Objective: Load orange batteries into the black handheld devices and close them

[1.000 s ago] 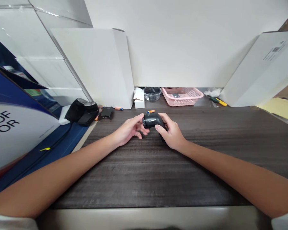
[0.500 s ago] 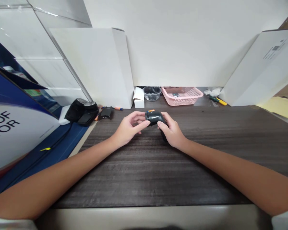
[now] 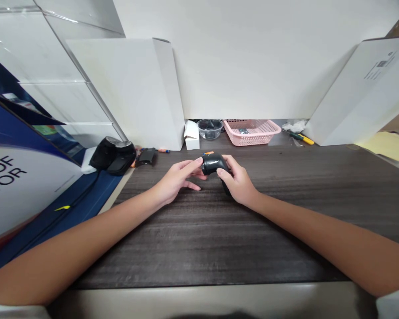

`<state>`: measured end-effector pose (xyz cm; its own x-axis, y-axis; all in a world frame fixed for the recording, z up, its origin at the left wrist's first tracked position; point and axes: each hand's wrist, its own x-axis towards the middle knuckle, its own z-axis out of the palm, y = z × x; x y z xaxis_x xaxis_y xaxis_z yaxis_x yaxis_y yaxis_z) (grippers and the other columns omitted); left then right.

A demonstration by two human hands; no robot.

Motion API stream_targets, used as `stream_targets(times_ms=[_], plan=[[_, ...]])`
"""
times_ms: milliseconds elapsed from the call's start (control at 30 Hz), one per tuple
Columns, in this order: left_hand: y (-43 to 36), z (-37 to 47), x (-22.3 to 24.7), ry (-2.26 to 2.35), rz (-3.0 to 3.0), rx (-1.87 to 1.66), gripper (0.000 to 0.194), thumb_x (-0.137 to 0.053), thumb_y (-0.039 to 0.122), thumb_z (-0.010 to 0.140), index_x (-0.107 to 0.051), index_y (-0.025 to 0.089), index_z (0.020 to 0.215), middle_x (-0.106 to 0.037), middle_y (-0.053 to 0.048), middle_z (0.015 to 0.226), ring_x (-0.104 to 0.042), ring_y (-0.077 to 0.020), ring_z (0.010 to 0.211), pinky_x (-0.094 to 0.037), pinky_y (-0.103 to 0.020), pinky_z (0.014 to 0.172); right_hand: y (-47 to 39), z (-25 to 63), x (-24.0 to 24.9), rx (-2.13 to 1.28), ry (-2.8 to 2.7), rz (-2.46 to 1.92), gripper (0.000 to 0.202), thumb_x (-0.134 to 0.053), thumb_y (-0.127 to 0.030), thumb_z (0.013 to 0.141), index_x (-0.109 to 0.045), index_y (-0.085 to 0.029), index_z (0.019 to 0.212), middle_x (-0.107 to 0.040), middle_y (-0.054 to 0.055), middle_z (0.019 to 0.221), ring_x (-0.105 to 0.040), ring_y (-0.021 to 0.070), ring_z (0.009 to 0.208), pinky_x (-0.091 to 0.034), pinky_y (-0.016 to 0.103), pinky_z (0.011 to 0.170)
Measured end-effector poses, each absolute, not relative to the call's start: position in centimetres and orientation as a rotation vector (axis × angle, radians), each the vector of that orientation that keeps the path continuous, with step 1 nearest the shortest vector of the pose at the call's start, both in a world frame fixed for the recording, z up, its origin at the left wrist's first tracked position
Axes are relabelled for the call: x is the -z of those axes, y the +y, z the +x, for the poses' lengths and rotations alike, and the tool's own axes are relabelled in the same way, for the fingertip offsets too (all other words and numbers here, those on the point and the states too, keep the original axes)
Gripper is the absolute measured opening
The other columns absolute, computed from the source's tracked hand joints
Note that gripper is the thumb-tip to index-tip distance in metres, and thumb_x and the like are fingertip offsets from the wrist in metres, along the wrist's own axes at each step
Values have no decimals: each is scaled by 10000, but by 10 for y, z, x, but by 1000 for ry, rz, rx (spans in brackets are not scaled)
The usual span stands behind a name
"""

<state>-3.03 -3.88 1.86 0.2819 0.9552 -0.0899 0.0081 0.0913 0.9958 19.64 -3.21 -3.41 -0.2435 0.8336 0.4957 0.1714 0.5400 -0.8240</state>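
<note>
A black angled device [image 3: 214, 163] with a ribbed left end is held up over the dark wood table [image 3: 199, 248]. My right hand [image 3: 239, 180] wraps round its handle, thumb on the near side; part of the handle is hidden by the palm. At the ribbed end, my left hand [image 3: 181, 179] touches the rim with its thumb and fingertips, while a lower finger points out away from it. A battery with an orange end [image 3: 208, 153] shows just behind the device.
Along the back stand a small white box [image 3: 192, 136], a clear bowl [image 3: 210, 129], a pink basket [image 3: 252, 134] and a yellow-handled screwdriver [image 3: 304, 139]. At left are a black curved part [image 3: 146, 157], another battery [image 3: 163, 150] and a black shaver-like object [image 3: 113, 155].
My left thumb has moved up from the front of the ribbed end to its upper left rim, and the lower fingers have spread. The device has turned slightly in my right hand.
</note>
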Motion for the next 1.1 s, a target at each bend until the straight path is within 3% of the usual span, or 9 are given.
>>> stream_targets(times_ms=[267,533,833,967,1100], plan=[[-38,-33,-25,1073,1152,-821,651,-746,786,860,-736,156,1023,-789,-140,916,-774,-274,910,-619,-298,594,-31,197,33,-854,-1736,-831,375,-623,-483,1048,-634,-262,1350,-756,52,1214,-707,261,1093,-542,433,983],[-34,-36,-29,1035,1018,-667,677,-707,788,886,-746,129,1038,-800,-186,1033,-773,-251,913,-609,-271,579,-32,196,30,-953,-1718,-795,362,-615,-462,1049,-646,-261,1348,-748,53,1229,-703,269,1134,-553,443,1010],[-38,-33,-27,1000,1419,-965,511,-888,595,812,-641,179,975,-718,-60,900,-740,-245,886,-618,-272,516,-31,198,31,-883,-1743,-789,401,-595,-484,1049,-615,-264,1385,-747,55,1252,-705,275,1145,-538,472,1059],[-42,-37,-29,1064,1787,-1091,494,-921,492,810,-671,194,1116,-751,-72,1004,-734,-238,971,-580,-241,612,-32,197,29,-889,-1734,-780,381,-589,-460,1049,-623,-265,1375,-750,60,1234,-701,283,1158,-549,475,1045],[-44,-41,-28,1119,2019,-1085,509,-904,501,829,-670,213,1178,-759,-88,1100,-740,-253,1032,-572,-256,675,-34,197,28,-898,-1726,-781,369,-595,-448,1044,-631,-263,1362,-749,63,1221,-701,284,1145,-562,471,1017]])
